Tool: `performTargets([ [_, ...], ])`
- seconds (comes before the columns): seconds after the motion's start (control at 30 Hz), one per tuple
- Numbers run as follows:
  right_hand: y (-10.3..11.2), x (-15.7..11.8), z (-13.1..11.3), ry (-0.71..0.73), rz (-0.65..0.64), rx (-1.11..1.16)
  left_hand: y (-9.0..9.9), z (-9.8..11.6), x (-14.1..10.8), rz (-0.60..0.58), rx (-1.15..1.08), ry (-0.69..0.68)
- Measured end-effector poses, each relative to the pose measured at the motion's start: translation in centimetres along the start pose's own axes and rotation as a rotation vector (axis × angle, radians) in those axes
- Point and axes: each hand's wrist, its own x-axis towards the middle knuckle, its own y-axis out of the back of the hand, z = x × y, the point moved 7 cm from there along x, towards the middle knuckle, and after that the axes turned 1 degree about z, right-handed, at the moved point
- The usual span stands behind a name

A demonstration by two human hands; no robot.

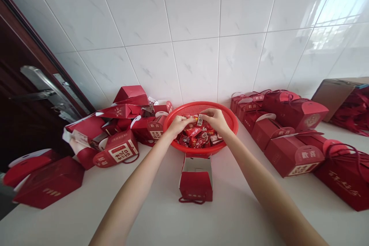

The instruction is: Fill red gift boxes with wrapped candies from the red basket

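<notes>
A red plastic basket (234, 130) stands against the wall, with red wrapped candies (198, 138) heaped in it. Both my hands are inside its rim, over the candies. My left hand (179, 125) is closed, its fingers pinched on a red wrapped candy that they partly hide. With thumb and fingertips my right hand (215, 120) pinches a small candy packet (200, 120) bearing a white label with dark characters. Just in front of the basket sits a red gift box (196, 185), its top open and pale inside, a dark red cord handle hanging at its near side.
Red gift boxes, some with lids folded open, crowd the left side (118, 150). More boxes (294, 153) stand in rows at the right. A brown carton (331, 96) with dark red contents lies far right. A door with a metal handle (52, 88) is at left.
</notes>
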Motion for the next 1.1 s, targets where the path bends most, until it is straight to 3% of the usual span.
performTargets([
  [0.4, -0.1, 0.2, 0.4, 0.009, -0.011, 0.007, -0.9, -0.4, -0.4, -0.146, -0.143, 0.120],
  [0.7, -0.3, 0.4, 0.5, 0.017, -0.029, 0.022, -1.8, 0.3, -0.4, -0.269, -0.048, -0.057],
  [0.77, -0.2, 0.4, 0.7, -0.012, -0.012, 0.005, -1.5, 0.3, -0.2, -0.216, -0.031, -0.064],
  [0.87, 0.0, 0.4, 1.3, -0.082, 0.012, -0.106, -0.3, 0.1, 0.2, -0.046, 0.030, -0.055],
  [0.97, -0.7, 0.2, 1.4, -0.072, -0.100, -0.389, 0.7, 0.2, 0.3, 0.068, 0.069, -0.066],
  [1.1, -1.8, -0.4, 2.1, -0.045, -0.276, -0.587, 1.0, 0.0, 0.2, 0.104, 0.089, -0.066],
])
